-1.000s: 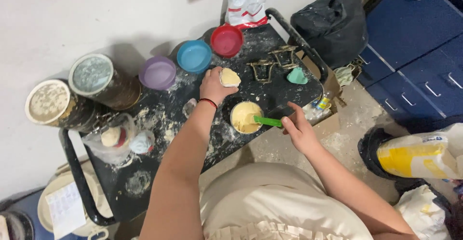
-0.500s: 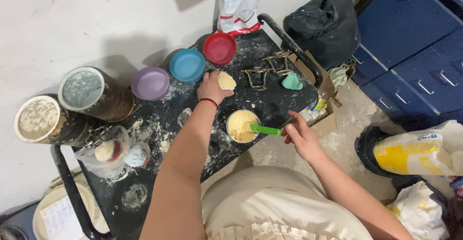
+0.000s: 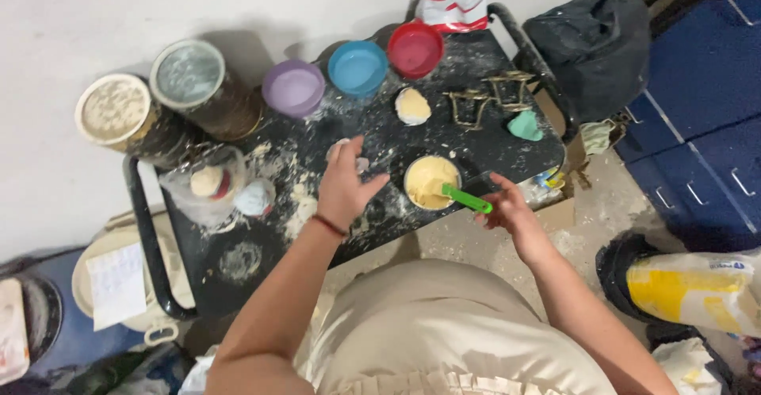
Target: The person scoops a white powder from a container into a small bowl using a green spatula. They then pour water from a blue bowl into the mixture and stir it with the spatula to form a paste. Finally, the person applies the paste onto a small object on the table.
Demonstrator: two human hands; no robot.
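The left hand [image 3: 342, 185] had drawn back from the dough lump [image 3: 412, 105], fingers apart, hiding a small object. The right hand [image 3: 507, 209] pinched the green spatula [image 3: 468, 199] in the bowl [image 3: 430, 181] near the table [image 3: 444, 220] edge.

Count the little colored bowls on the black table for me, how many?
3, in a row along the far edge: the purple bowl on the left, the blue bowl in the middle, the red bowl on the right. None looks hidden.
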